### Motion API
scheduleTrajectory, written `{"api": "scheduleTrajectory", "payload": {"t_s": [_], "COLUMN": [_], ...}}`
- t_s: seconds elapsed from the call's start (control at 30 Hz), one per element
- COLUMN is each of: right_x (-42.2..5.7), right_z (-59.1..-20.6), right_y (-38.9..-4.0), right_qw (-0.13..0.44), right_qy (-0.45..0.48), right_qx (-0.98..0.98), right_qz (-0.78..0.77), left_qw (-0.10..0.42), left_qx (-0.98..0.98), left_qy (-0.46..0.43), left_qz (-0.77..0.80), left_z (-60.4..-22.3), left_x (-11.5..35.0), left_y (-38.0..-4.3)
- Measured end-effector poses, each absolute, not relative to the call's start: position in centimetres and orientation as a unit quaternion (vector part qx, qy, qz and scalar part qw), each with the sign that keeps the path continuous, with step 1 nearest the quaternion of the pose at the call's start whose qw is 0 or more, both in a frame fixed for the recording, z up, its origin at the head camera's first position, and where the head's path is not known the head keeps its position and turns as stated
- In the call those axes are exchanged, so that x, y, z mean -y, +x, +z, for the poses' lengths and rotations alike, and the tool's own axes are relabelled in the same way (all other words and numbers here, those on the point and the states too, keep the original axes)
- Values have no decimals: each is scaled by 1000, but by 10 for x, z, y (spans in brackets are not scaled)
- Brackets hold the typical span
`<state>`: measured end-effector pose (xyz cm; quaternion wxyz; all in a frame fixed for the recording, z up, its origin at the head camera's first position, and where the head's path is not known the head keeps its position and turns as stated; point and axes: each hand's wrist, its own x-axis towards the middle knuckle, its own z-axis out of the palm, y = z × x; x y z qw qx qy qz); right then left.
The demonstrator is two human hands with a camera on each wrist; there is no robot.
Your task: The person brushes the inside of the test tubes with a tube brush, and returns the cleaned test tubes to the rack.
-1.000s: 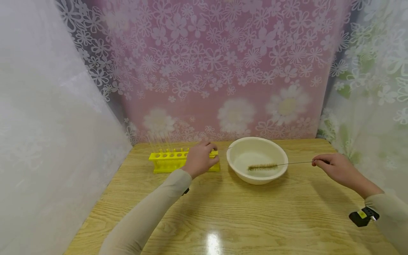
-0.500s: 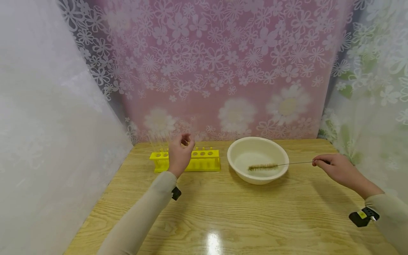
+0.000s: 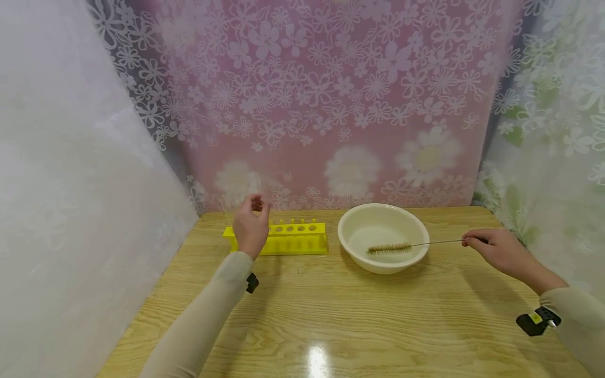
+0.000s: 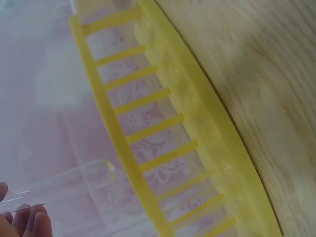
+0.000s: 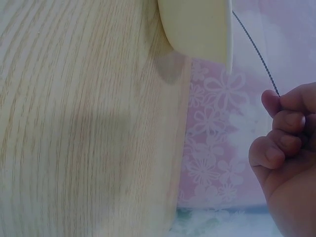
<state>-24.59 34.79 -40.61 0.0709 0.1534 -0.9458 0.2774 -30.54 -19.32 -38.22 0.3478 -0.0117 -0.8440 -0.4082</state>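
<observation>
My left hand (image 3: 251,226) pinches a clear glass test tube (image 4: 69,181) above the left part of the yellow test tube rack (image 3: 298,245). In the left wrist view the tube's rounded end hangs free, outside the rack's top bar. My right hand (image 3: 502,253) grips the thin twisted wire handle of a test tube brush (image 3: 389,248). Its bristle head is over the cream basin (image 3: 347,252), and I cannot tell whether it touches the bottom. In the right wrist view the wire (image 5: 256,49) runs from the fingertips past the basin's rim.
Other glass tubes stand at the rack's left end, partly hidden behind my left hand. Rack and basin sit side by side near the back edge of the wooden table (image 3: 359,325). A flowered curtain (image 3: 331,105) hangs behind and at the sides.
My left hand has moved left from the rack's right end to its left part, and a test tube is now in its fingers, raised. The right hand and brush have hardly moved.
</observation>
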Motion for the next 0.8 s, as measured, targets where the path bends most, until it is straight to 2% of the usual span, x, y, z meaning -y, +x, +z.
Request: {"api": "scheduleTrajectory", "payload": {"t_s": [0.2,0.53,0.8], "right_x": [-350,-349,-347], "right_z": [-406,-409,-410], "right_y": [-245,-246,-246], "right_qw": [68,91,94], "right_qy": [154,168,167], "right_qx": [946,941,943], "right_qz": [277,281,272], "left_qw": [358,383,354], "left_qx": [857,866,880], "left_qy": [20,12,5], "left_qz": [-371,-321,-316], "left_z": [-389,-393,-399], "left_x": [195,200,200], "left_y": [-311,-316,-315]}}
